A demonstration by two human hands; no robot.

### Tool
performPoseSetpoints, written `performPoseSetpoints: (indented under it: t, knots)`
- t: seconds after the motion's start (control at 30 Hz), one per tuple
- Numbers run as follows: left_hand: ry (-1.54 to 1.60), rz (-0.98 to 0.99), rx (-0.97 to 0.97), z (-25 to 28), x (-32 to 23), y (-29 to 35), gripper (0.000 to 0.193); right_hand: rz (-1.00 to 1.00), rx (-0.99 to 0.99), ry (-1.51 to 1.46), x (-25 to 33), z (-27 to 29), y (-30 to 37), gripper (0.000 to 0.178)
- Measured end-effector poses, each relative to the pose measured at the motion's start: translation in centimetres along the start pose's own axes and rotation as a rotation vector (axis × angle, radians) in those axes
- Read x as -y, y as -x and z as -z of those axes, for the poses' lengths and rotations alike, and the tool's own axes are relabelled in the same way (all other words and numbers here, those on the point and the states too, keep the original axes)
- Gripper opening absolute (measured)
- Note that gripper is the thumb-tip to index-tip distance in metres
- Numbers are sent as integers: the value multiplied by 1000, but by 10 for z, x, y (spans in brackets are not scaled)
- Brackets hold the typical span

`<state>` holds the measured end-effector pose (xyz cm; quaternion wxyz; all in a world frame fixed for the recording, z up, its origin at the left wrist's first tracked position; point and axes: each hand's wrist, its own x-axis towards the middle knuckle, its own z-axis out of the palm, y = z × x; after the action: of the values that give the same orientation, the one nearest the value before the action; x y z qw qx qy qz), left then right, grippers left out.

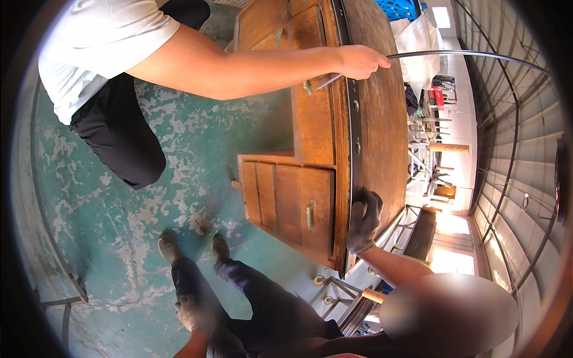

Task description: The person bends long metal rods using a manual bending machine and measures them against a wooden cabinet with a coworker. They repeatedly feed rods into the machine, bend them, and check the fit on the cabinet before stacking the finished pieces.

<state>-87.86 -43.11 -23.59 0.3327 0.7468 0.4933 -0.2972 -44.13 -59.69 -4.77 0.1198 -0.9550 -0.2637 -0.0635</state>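
My right hand (362, 62) reaches out from a short white sleeve and closes round a long thin dark rod (459, 52). One end of the rod shows below my hand, in front of a worn wooden desk (382, 119); the rest runs off across the view and looks curved. My left hand is not in view. A dark strip (356, 146) with round fittings lies along the desk's edge. A co-worker's gloved hand (363, 227) rests on that edge, thumb and fingers about the strip. The co-worker's other gloved hand (194, 313) lies on a thigh.
The scene appears turned sideways. Drawers with metal handles (310, 215) face the worn green floor (197, 161). A blue crate (397, 8) and clear plastic sheeting (418, 42) are beyond the desk. Metal racks (352, 295) stand near the co-worker.
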Motion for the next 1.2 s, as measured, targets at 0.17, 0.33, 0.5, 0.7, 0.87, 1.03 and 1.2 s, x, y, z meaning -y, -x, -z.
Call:
performPoseSetpoints:
  t: [0.17, 0.33, 0.5, 0.7, 0.87, 1.03, 1.2]
  knots:
    - [-18, 0, 8, 0, 2, -1, 22, 3, 6, -15, 3, 0, -1, 46]
    - [-11, -15, 9, 5, 2, -1, 22, 16, -15, -4, 6, 0, -1, 46]
    - [-3, -4, 5, 0, 5, 0, 22, 78, -37, 62, 5, -2, -2, 38]
    - [-14, -10, 2, 0, 6, 1, 22, -2, -5, 13, 4, -1, 1, 47]
    - [-12, -8, -13, -3, 6, 2, 21, 1, 4, 21, 4, 0, 0, 47]
    - [-21, -16, -34, -7, 7, 3, 21, -19, 6, 1, 0, 0, 1, 46]
    - [-36, -7, 6, -7, 7, 4, 24, -45, -6, -10, 4, -1, 2, 45]
